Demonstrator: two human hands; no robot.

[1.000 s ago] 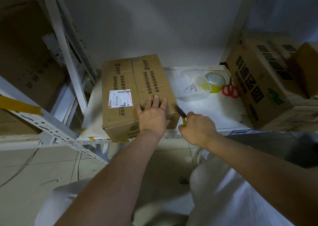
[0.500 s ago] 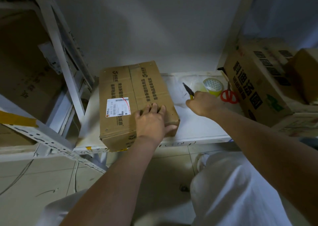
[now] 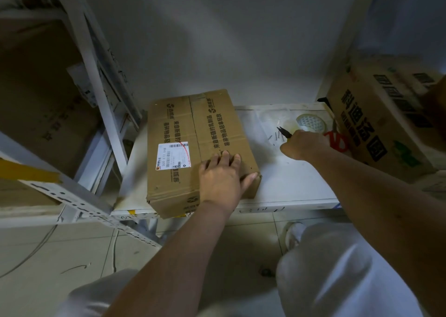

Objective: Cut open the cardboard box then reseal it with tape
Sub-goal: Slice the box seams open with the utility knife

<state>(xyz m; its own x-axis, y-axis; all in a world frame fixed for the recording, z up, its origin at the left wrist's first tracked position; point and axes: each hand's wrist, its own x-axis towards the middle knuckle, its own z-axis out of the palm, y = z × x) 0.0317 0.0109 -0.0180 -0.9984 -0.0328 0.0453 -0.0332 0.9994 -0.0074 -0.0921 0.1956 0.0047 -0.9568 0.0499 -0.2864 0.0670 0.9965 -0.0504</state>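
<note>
The cardboard box (image 3: 198, 147) lies flat on the white shelf (image 3: 296, 188), at its left end, with its near end jutting slightly over the shelf's front edge. Its top flaps are closed along a lengthwise seam, and a white shipping label (image 3: 173, 155) sits on the left flap. The left hand (image 3: 223, 176) rests palm down on the near right part of the box top, fingers straight and together, thumb spread toward the box's near right corner. The right hand (image 3: 303, 145) is over the middle of the shelf, to the right of the box and apart from it, fingers curled around a small tool (image 3: 284, 132) with a dark pointed tip and a bit of yellow at the grip; the tip points toward the back left. Just beyond that tip a few small dark nails (image 3: 276, 137) lie in a clear plastic tray (image 3: 270, 118) near the shelf's back edge. A roll of tape (image 3: 310, 123) sits toward the back right corner, and red-handled scissors (image 3: 337, 140) lie just right of the hand, beside a large printed carton (image 3: 376, 128) at the shelf's right end. White trousers (image 3: 342, 275) fill the lower right of the view, above a tiled floor (image 3: 48, 263).
</note>
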